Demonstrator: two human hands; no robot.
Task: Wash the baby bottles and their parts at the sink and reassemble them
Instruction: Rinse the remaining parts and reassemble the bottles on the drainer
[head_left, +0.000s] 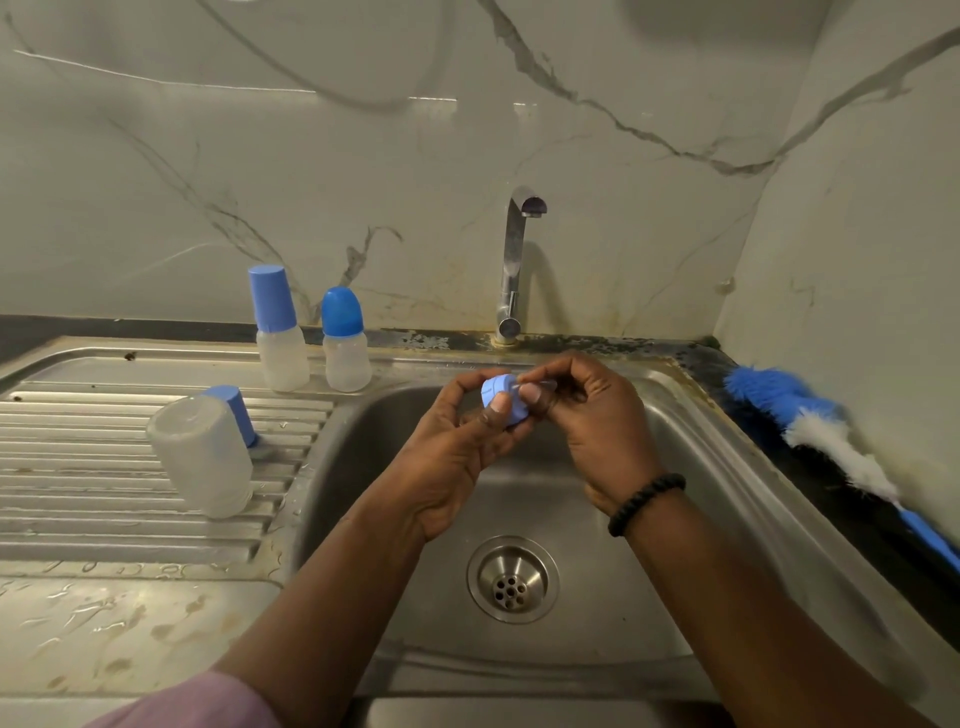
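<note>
Over the sink basin (649, 545) my left hand (457, 452) grips a small blue screw ring (496, 397) between thumb and fingers. My right hand (587, 415) pinches a clear teat (540, 385) against the ring's opening. Two capped bottles stand at the back of the drainboard: a tall one with a flat blue cap (278, 332) and a shorter one with a rounded blue cap (344, 340). An open clear bottle (202, 457) stands mouth down on the drainboard, with a blue cap (236, 413) just behind it.
A steel tap (514, 260) rises behind the basin, with no water running. The drain (511, 579) sits at the basin's middle. A blue and white bottle brush (826, 431) lies on the dark counter at the right. The drainboard (78, 467) is ribbed and wet.
</note>
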